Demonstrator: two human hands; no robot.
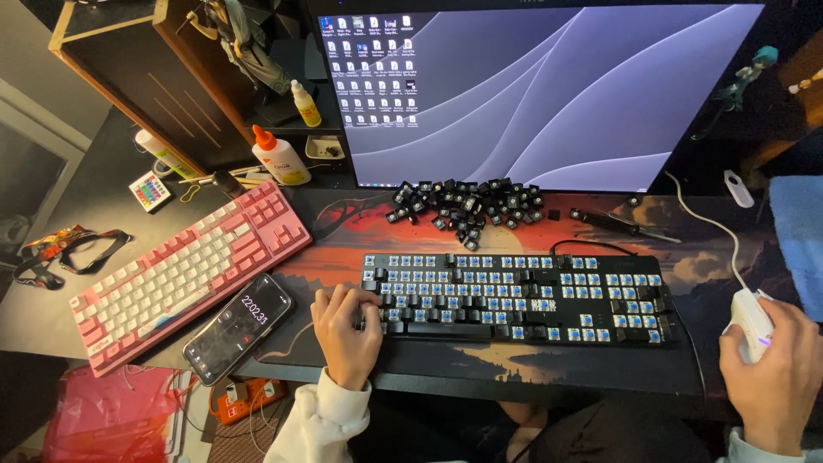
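A black keyboard (514,296) lies on the desk mat with most keycaps off, its blue switches showing. My left hand (345,333) rests on the keyboard's left end, fingers curled over the bare switches. My right hand (776,373) grips a white mouse (750,319) at the far right, its cable running up toward the monitor. A heap of loose black keycaps (467,204) sits behind the keyboard, just under the screen.
A pink and white keyboard (184,274) lies angled at the left, a phone (238,328) with a running timer next to it. A large monitor (549,90) stands behind. Glue bottles (279,156), a small remote (150,190) and a black tool (613,223) are on the desk.
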